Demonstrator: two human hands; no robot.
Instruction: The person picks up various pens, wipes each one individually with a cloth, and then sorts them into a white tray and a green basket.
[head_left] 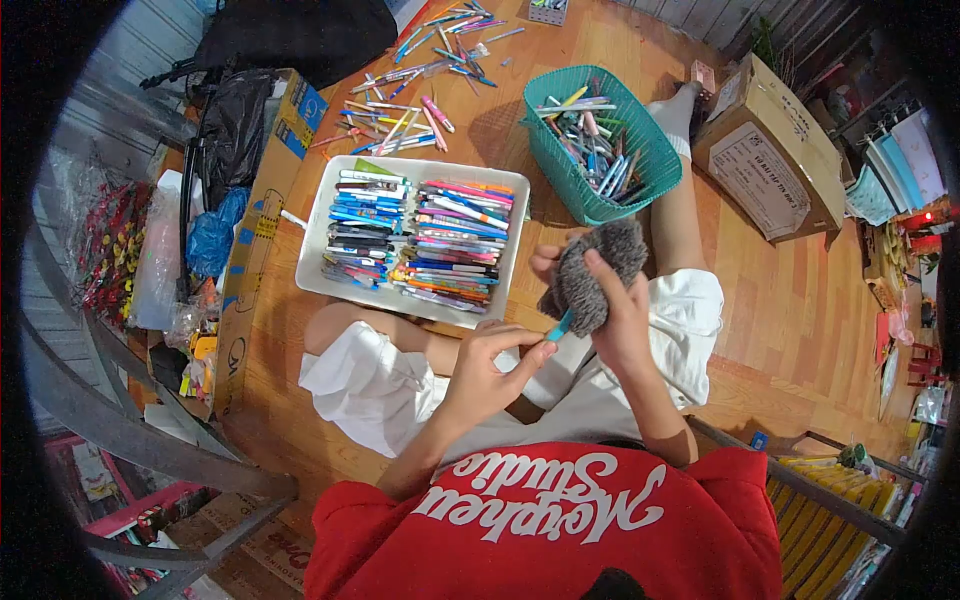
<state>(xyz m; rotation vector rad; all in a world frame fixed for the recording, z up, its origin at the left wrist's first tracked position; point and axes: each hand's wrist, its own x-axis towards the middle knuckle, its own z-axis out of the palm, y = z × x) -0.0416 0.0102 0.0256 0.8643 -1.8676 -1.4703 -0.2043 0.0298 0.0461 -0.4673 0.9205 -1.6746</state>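
Observation:
My left hand [490, 370] is closed, pinching one end of a light blue pen [560, 326] between thumb and fingers. A fuzzy grey cloth [603, 275] is wrapped round the pen's other end, and my right hand [622, 320] is closed on that cloth. Beyond my hands stands a white tray [309, 262] holding pens laid in two columns. To its right, a teal basket [655, 195] contains loose, jumbled pens. More loose pens [385, 120] lie scattered on the floor behind the tray.
A cardboard box [770, 150] stands at the upper right. On the left is an open carton [245, 270] with bags and small goods. Metal bars [150, 430] cross the lower left, and a rack with yellow items [825, 510] is at the lower right.

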